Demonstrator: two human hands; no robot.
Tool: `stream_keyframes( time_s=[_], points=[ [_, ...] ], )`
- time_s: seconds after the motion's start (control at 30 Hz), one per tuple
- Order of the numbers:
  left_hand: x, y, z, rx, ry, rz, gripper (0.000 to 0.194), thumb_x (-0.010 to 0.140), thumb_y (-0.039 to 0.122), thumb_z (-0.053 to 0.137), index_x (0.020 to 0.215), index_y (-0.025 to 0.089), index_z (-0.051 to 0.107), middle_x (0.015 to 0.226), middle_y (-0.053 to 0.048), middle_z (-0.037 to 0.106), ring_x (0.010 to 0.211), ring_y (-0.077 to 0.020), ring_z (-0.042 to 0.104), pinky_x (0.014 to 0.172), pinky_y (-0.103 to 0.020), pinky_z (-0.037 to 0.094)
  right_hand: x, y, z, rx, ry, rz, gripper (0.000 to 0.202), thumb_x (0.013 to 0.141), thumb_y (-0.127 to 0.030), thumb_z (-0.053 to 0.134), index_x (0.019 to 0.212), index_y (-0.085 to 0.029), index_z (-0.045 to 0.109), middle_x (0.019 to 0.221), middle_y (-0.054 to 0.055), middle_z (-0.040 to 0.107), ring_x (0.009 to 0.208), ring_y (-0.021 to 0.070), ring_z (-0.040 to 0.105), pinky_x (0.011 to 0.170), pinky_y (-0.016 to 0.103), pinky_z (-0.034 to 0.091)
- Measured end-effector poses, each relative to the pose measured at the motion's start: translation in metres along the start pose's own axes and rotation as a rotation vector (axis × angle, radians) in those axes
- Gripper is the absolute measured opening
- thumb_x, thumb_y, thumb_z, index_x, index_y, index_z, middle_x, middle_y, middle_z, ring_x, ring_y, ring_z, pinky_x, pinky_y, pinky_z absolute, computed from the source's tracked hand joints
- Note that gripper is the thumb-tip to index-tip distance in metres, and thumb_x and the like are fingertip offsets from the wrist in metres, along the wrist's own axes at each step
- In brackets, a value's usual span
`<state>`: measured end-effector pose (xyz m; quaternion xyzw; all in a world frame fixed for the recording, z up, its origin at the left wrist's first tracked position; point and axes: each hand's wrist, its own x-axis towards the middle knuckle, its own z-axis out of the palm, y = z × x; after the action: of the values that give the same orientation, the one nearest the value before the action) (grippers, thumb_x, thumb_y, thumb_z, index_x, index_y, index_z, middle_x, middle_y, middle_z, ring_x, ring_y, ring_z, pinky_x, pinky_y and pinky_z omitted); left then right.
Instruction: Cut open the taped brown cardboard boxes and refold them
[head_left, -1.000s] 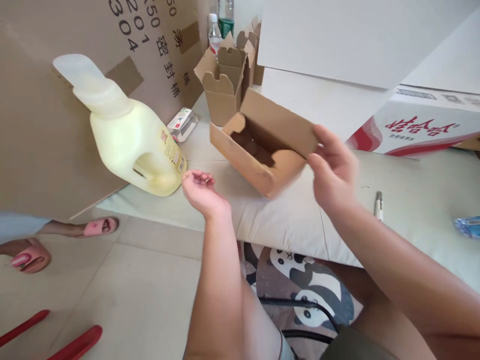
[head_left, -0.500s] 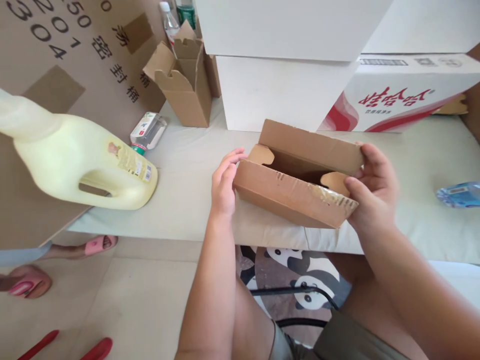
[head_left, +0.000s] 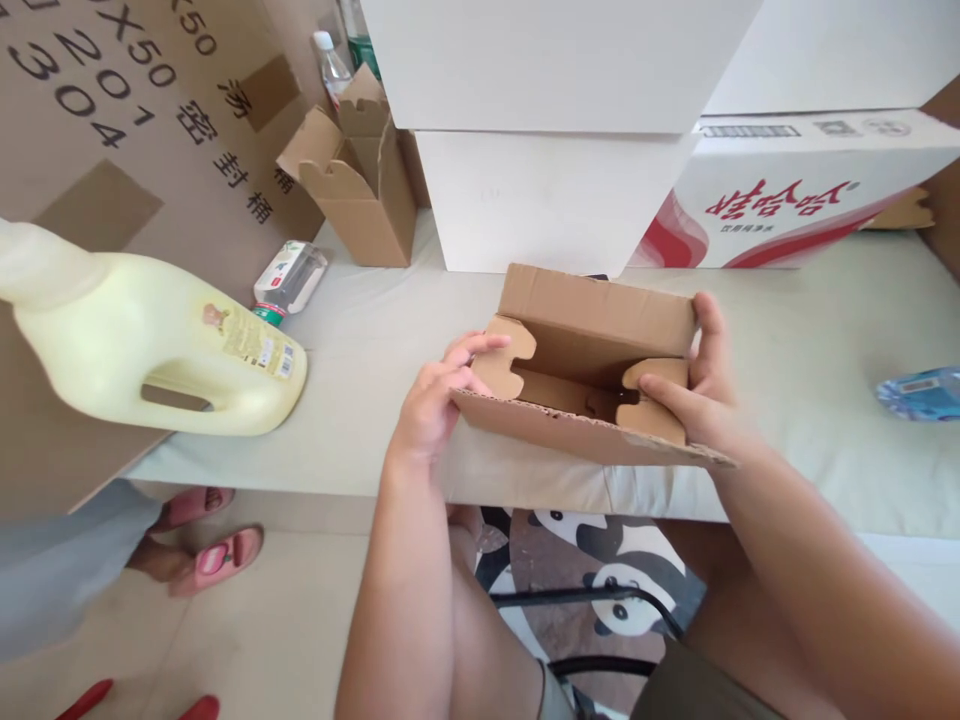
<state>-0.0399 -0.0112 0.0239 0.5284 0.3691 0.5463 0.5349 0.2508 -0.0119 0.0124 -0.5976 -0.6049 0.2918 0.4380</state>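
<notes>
A brown cardboard box [head_left: 547, 430] with its top open is between my two hands, over the front of the cloth-covered surface. Its inside shows, with two notched end flaps and a tall back flap. My left hand [head_left: 431, 405] grips the left end, fingers over the left end flap [head_left: 499, 360]. At the other end, my right hand [head_left: 712, 390] holds the box with the thumb on the right end flap [head_left: 664, 400] and a finger at the back flap's corner. The box's underside is hidden.
A yellow jug [head_left: 172, 340] and a small clear bottle [head_left: 292, 278] lie on the left. Behind stand another open cardboard box [head_left: 367, 215] and stacked white boxes [head_left: 555, 200]. A blue bottle [head_left: 922, 393] lies right. Another person's slippered feet [head_left: 225, 560] are at lower left.
The box has tilted so more of its inside and end flaps shows, and it sits slightly further left. My right thumb has come onto its flap. The other person's feet have moved right.
</notes>
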Motion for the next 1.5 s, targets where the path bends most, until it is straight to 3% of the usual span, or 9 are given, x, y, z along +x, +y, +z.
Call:
stream_keyframes(
  time_s=[0.13, 0.23, 0.37, 0.5, 0.8, 0.93, 1.07, 1.27, 1.5],
  points=[
    [0.003, -0.004, -0.002, 0.060, 0.014, -0.049, 0.026, 0.080, 0.046, 0.068, 0.085, 0.025, 0.082, 0.151, -0.006, 0.058, 0.150, -0.0367, 0.041, 0.124, -0.047, 0.034, 0.006, 0.001, 0.000, 0.473, -0.095, 0.058, 0.107, 0.075, -0.028, 0.074, 0.157, -0.056, 0.011, 0.132, -0.001, 0.067, 0.094, 0.0209, 0.074, 0.076, 0.036, 0.062],
    [0.010, -0.017, 0.005, 0.074, 0.108, -0.015, 0.047, 0.086, 0.065, 0.056, 0.099, 0.025, 0.078, 0.156, -0.005, 0.051, 0.153, -0.0358, 0.037, 0.124, -0.048, 0.034, 0.010, 0.006, 0.002, 0.549, -0.082, 0.009, 0.056, 0.072, -0.025, 0.078, 0.123, -0.041, 0.059, 0.123, -0.003, 0.069, 0.100, 0.0202, 0.071, 0.085, 0.036, 0.059],
    [0.015, -0.029, 0.012, 0.044, 0.145, 0.110, 0.062, 0.084, 0.083, 0.044, 0.089, 0.024, 0.063, 0.147, -0.008, 0.059, 0.144, -0.0337, 0.049, 0.118, -0.048, 0.042, 0.010, 0.013, 0.003, 0.507, -0.059, -0.054, 0.013, 0.073, -0.033, 0.073, 0.082, -0.025, 0.068, 0.122, 0.005, 0.071, 0.122, 0.0301, 0.063, 0.103, 0.046, 0.050],
    [0.014, -0.026, 0.008, 0.072, 0.128, 0.126, 0.041, 0.072, 0.056, 0.081, 0.090, 0.026, 0.060, 0.135, -0.006, 0.067, 0.136, -0.0308, 0.057, 0.115, -0.048, 0.045, 0.007, 0.015, 0.002, 0.475, -0.080, -0.084, 0.021, 0.074, -0.042, 0.062, 0.081, -0.025, 0.070, 0.124, 0.008, 0.070, 0.130, 0.0360, 0.057, 0.109, 0.051, 0.043],
    [0.018, -0.015, -0.013, 0.116, 0.268, -0.012, 0.010, 0.069, 0.026, 0.073, 0.076, 0.026, 0.079, 0.141, -0.001, 0.067, 0.144, -0.0379, 0.050, 0.118, -0.058, 0.043, 0.001, 0.046, 0.005, 0.554, -0.046, 0.008, 0.059, 0.082, -0.063, 0.059, 0.134, -0.036, 0.053, 0.147, 0.004, 0.058, 0.139, 0.0306, 0.054, 0.114, 0.052, 0.045],
    [0.019, -0.016, -0.026, -0.044, 0.458, -0.073, 0.011, 0.065, 0.022, 0.074, 0.075, 0.024, 0.077, 0.140, -0.001, 0.069, 0.134, -0.0335, 0.060, 0.107, -0.047, 0.055, -0.007, 0.059, 0.014, 0.456, -0.311, 0.079, 0.063, 0.090, -0.077, 0.046, 0.126, -0.029, 0.067, 0.141, 0.007, 0.066, 0.145, 0.0319, 0.051, 0.125, 0.056, 0.035],
    [0.020, -0.017, -0.013, -0.131, 0.585, -0.235, 0.014, 0.066, 0.021, 0.073, 0.080, 0.021, 0.075, 0.117, -0.005, 0.077, 0.101, -0.0227, 0.073, 0.076, -0.030, 0.061, -0.014, 0.048, 0.019, 0.388, -0.451, -0.131, 0.073, 0.093, -0.082, 0.033, 0.139, -0.034, 0.062, 0.154, 0.003, 0.057, 0.155, 0.0281, 0.039, 0.128, 0.052, 0.032],
    [0.020, -0.025, 0.029, -0.167, 0.313, -0.617, 0.050, 0.096, 0.060, 0.045, 0.103, 0.020, 0.073, 0.091, -0.008, 0.078, 0.076, -0.0232, 0.072, 0.056, -0.031, 0.056, -0.019, 0.026, 0.009, 0.355, -0.385, -0.266, 0.066, 0.098, -0.066, 0.048, 0.159, -0.043, 0.036, 0.171, -0.007, 0.029, 0.163, 0.0265, 0.016, 0.134, 0.052, 0.019],
    [0.011, -0.031, 0.037, 0.119, -0.171, -0.784, 0.086, 0.083, 0.091, 0.035, 0.118, 0.020, 0.069, 0.097, -0.014, 0.078, 0.058, -0.0199, 0.069, 0.041, -0.025, 0.029, -0.019, 0.031, 0.004, 0.522, -0.103, -0.134, 0.049, 0.092, -0.060, 0.059, 0.135, -0.037, 0.056, 0.138, 0.004, 0.060, 0.120, 0.0270, 0.064, 0.101, 0.044, 0.057]
  ],
)
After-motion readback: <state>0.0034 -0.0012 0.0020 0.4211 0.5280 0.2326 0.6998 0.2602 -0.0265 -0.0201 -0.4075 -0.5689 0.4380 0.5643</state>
